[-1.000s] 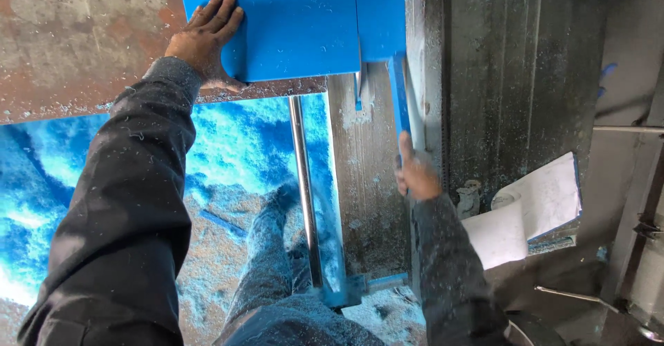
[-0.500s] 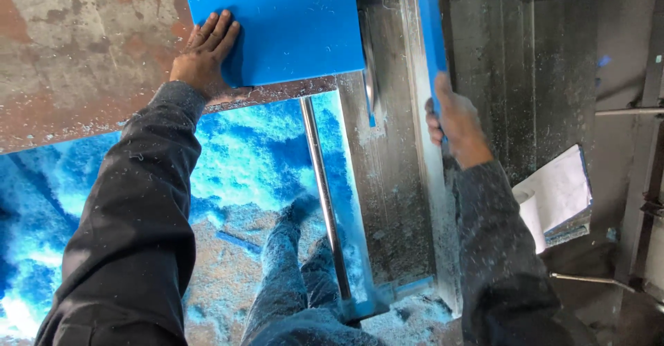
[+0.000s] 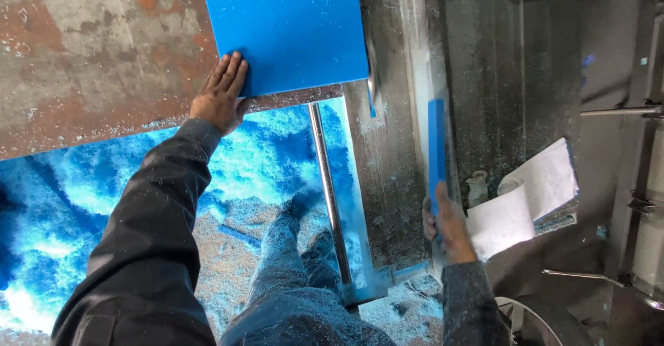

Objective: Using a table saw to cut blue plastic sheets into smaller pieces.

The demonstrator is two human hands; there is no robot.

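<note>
A large blue plastic sheet [image 3: 290,28] lies flat on a rusty metal saw table [image 3: 90,55]. My left hand [image 3: 221,93] rests flat on the table, fingers pressed against the sheet's near left corner. My right hand [image 3: 446,225] grips the near end of a narrow blue strip [image 3: 436,145], which stands on edge along the grey table to the right of the saw slot [image 3: 370,76].
Blue sawdust [image 3: 62,214] covers the floor below the table. A steel rail [image 3: 328,187] runs toward me by my legs. Folded white papers [image 3: 532,194] lie to the right of the strip. Metal rods and a machine frame [image 3: 622,194] stand at the far right.
My right hand has pulled the blue strip back toward me, away from the sheet. My left hand has stayed at the sheet's corner.
</note>
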